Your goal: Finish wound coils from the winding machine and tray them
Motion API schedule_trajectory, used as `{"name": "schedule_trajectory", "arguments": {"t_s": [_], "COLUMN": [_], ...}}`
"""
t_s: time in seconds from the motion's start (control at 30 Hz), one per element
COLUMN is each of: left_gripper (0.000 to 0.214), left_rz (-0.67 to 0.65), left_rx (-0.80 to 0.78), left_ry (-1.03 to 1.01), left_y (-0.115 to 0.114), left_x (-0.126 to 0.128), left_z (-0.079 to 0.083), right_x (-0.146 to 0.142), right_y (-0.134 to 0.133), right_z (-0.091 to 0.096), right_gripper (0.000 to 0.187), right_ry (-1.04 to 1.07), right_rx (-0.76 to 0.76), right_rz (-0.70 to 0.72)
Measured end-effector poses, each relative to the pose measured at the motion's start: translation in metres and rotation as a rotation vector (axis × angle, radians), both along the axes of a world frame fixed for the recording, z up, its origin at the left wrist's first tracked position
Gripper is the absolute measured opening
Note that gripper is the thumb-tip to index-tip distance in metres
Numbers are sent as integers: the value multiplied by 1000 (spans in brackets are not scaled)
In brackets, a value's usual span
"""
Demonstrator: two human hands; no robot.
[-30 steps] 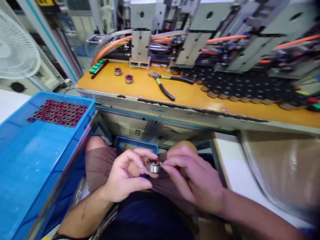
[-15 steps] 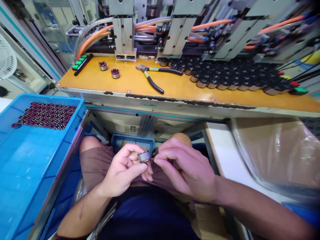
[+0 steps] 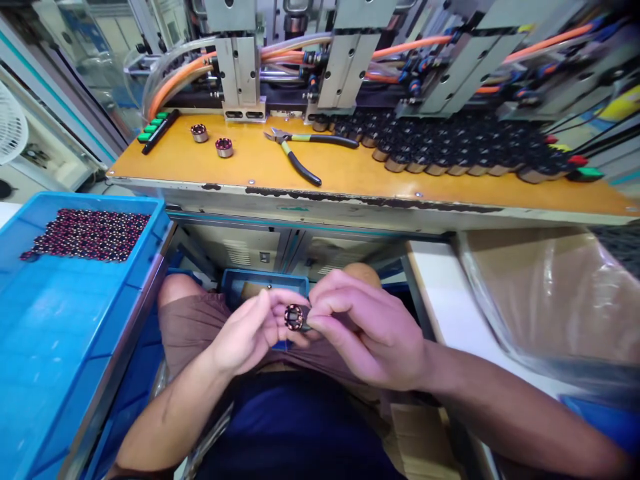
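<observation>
A small ring-shaped motor stator with copper windings sits between my hands, above my lap, its open face turned toward me. The fingers of my left hand curl behind and under it, while the thumb is lifted off it. Thumb and index finger of my right hand pinch at its right edge. My right fingertips cover that side, so any wire end there is hidden.
Cutting pliers and two stators lie on the orange bench. Several black-topped parts crowd its right. A blue tray at left carries rows of stators. A plastic-covered box stands at right.
The stator has turned from showing its side to showing its open face. My left thumb has come up off it. My right fingertips now meet its edge.
</observation>
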State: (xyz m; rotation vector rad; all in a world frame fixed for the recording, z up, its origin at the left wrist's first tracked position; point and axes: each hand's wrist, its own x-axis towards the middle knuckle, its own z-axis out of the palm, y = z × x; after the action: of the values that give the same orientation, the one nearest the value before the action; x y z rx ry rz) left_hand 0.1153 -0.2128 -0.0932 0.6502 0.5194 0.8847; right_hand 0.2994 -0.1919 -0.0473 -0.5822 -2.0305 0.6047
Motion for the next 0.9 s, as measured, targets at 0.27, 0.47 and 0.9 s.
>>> {"name": "schedule_trajectory", "arguments": {"t_s": [0.27, 0.47, 0.9], "left_gripper": [22, 16, 45], "left_rz": [41, 294, 504], "left_rx": [128, 380, 559], "left_ry": [47, 162, 293], "left_y": [0, -7, -3], "left_x": [-4, -2, -5], "left_z": [-2, 2, -6], "right_x": [1, -4, -20], "right_y": [1, 1, -22], "right_z": [0, -4, -12], "right_gripper": [11, 13, 23], "right_ry": [6, 51, 334], "right_rx": [-29, -69, -1019], "right_rz": [-68, -125, -9]}}
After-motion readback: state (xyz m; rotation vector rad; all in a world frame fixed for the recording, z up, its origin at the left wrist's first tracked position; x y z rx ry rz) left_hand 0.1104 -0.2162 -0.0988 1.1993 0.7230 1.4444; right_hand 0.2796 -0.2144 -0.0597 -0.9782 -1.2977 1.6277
